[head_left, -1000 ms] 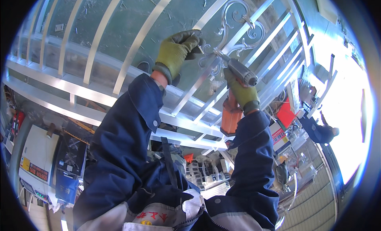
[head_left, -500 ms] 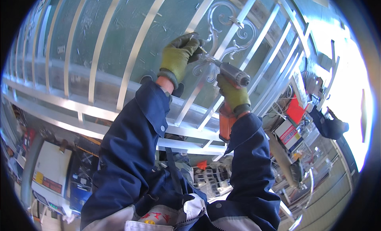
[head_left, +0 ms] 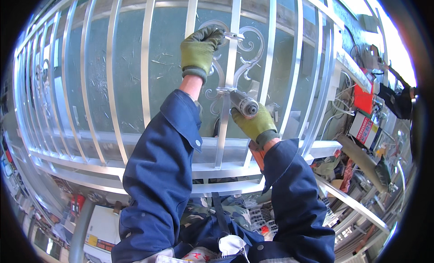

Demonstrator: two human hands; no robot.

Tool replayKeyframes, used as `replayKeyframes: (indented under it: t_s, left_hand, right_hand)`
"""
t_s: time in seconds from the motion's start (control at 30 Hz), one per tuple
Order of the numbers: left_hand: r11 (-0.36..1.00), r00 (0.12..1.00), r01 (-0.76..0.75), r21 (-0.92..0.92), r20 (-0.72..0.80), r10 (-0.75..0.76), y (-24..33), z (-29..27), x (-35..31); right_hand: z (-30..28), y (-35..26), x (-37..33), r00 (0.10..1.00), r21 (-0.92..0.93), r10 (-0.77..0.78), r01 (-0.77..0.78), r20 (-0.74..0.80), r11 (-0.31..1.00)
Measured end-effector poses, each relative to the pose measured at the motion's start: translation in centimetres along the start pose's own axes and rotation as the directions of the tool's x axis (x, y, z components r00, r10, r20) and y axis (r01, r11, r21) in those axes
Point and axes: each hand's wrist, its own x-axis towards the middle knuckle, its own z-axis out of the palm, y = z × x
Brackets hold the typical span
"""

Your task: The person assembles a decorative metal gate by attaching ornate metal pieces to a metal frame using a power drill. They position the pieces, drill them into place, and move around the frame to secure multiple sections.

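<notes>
An aluminium railing with upright bars lies before me, and a silver scroll ornament (head_left: pixel 253 48) is set around one bar (head_left: pixel 231 66). My left hand (head_left: pixel 198 50), in an olive glove, has its fingers closed over the ornament's upper left curl, beside a small bracket (head_left: pixel 234 37). My right hand (head_left: pixel 257 124), gloved alike, grips a grey cordless drill (head_left: pixel 243 103) with an orange lower part (head_left: pixel 257 158). The drill's front end is at the ornament's lower bracket (head_left: pixel 224 90); the drill body hides its bit.
Another scroll ornament (head_left: pixel 44 77) sits farther left on the railing. Metal shavings lie on the green surface (head_left: pixel 167 82) beneath the bars. At right are a red item (head_left: pixel 363 99), a box (head_left: pixel 362 129) and cables. A white cabinet (head_left: pixel 100 224) stands at lower left.
My left hand has left the drill's tip and gone up to the ornament's upper bracket. The drill now points at the lower bracket. The whole view has turned somewhat.
</notes>
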Motion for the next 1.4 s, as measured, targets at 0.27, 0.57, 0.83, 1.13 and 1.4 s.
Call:
replayKeyframes:
  t_s: [0.27,0.57,0.83,1.13,1.4]
  left_hand:
    - [0.759,0.885,-0.456,0.464,0.147,0.442,-2.2,2.3,3.5]
    - [0.507,0.785,-0.604,0.615,0.351,0.510,-2.7,2.1,4.2]
    - [0.124,0.692,-0.669,0.733,0.552,0.465,-2.8,3.5,5.5]
    - [0.295,0.760,-0.626,0.722,0.481,0.437,-1.6,1.8,4.5]
    - [0.763,0.910,-0.289,0.577,-0.083,0.407,-5.2,-5.3,-3.3]
  right_hand:
    - [-1.2,-1.6,-0.7,0.997,-0.021,-0.008,0.010,0.080,1.000]
    - [-1.9,-2.0,-1.0,0.997,0.040,-0.006,0.004,0.073,0.999]
    - [-2.1,-2.0,-0.8,0.996,0.019,-0.024,0.022,0.088,1.000]
    - [-1.8,-1.8,-0.5,0.996,-0.021,-0.015,0.017,0.092,1.000]
    - [-1.3,-0.7,-0.1,0.997,-0.054,-0.025,0.029,0.070,0.998]
